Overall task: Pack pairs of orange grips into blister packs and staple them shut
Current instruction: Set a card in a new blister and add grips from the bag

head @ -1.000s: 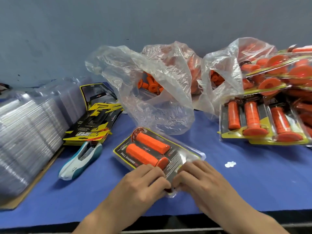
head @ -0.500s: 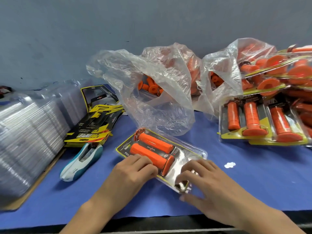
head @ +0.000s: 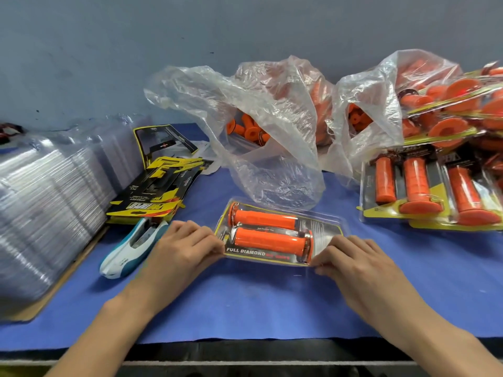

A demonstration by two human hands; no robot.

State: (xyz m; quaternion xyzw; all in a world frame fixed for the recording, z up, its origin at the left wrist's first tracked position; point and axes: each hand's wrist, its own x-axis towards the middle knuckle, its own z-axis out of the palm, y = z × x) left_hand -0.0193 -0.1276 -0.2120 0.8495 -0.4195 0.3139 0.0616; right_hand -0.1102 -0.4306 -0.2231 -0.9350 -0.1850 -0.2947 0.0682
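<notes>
Even, soft light; glare on the blurred clear trays (head: 46, 202); wide-angle bending at edges.

Blister stack (head: 46, 213): blurred and cut by the left edge; single shells cannot be counted.
Finished packs (head: 424, 186): cut by the right edge.
Bagged grips (head: 247, 129): mostly veiled by wrinkled plastic.
Card print (head: 277, 256): the red words after "FULL DIAMOND" are too blurred to read.
Left hand (head: 185, 248): thumb hidden under the curled fingers at the blister pack (head: 326, 227) end.
Dark object (head: 8, 130): cut off, cannot tell what it is.
</notes>
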